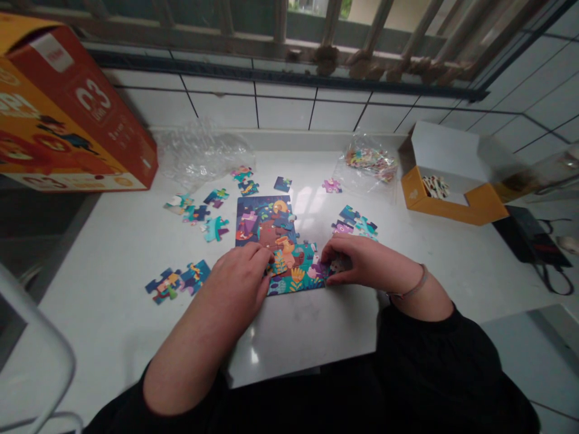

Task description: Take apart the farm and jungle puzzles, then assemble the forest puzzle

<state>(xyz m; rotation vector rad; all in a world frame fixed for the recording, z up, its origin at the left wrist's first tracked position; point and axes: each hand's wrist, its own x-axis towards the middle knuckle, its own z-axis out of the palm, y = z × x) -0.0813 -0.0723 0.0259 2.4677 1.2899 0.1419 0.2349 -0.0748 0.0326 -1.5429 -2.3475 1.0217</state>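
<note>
A partly joined jigsaw puzzle (271, 226) lies flat on the white counter, showing animals and plants in dark blue, teal and orange. My left hand (244, 271) covers its lower left, fingers curled together with the tips pressed on the joined pieces. At the puzzle's lower right edge, my right hand (348, 256) pinches a puzzle piece (338, 265) between thumb and fingers. That piece touches or nearly touches the puzzle; the fingers partly hide it. Loose pieces (217, 229) lie to the left, joined pieces (178, 282) at lower left, and more pieces (355, 222) beyond my right hand.
An orange-red box (90, 114) stands at the left. Behind the puzzle are a crumpled clear bag (203, 154) and a bag of pieces (368, 166). An open yellow box (452, 205) holding pieces sits at right, beside a black device (534, 241) with a strap.
</note>
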